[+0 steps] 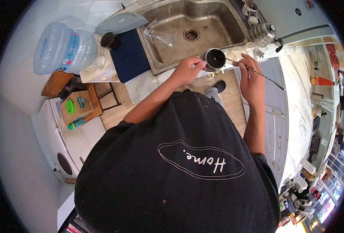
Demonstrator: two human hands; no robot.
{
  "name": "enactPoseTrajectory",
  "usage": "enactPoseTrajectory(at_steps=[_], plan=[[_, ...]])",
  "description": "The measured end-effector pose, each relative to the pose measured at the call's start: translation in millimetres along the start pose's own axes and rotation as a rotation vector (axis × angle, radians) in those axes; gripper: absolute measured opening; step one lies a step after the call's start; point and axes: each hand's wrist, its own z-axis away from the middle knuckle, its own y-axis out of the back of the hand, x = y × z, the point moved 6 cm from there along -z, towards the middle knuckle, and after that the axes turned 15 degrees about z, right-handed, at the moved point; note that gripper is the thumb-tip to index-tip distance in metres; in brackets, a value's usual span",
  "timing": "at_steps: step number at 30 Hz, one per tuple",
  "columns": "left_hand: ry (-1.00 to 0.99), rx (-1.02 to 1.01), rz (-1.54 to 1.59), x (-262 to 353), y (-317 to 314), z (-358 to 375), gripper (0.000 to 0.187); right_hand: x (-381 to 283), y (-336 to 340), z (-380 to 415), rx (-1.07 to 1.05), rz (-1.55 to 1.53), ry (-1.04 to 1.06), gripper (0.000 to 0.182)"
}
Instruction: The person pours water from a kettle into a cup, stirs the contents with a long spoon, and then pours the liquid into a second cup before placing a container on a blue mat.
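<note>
My left hand (189, 70) grips the side of a dark round cup (204, 55) at the front edge of the sink. Dark liquid shows inside the cup. With its fingers pinched, my right hand (251, 75) holds a long thin bar spoon (273, 82) partway along its stem. One end of the spoon reaches into the cup, and the other sticks out past my hand to the right. Clear glass jars (238, 52) stand on the counter just right of the cup.
The steel sink (160, 64) lies ahead, a clear plastic bag (160, 35) inside it. To its left are a navy mat (131, 58), a dark cup (110, 40) and a large water bottle (65, 48). A ridged metal flask (262, 35) stands at the sink's right; a marble counter (302, 93) runs along the right.
</note>
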Motion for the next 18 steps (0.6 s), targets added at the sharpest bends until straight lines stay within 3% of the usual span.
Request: enactPoseTrajectory(at_steps=[8, 18], plan=[[-0.072, 0.031, 0.012, -6, 0, 2, 0.027, -2, -5, -4, 0.029, 0.002, -0.021, 0.013], [0.019, 0.018, 0.024, -18, -1, 3, 0.028, 2, -13, 5, -0.023, -0.130, -0.097, 0.016]])
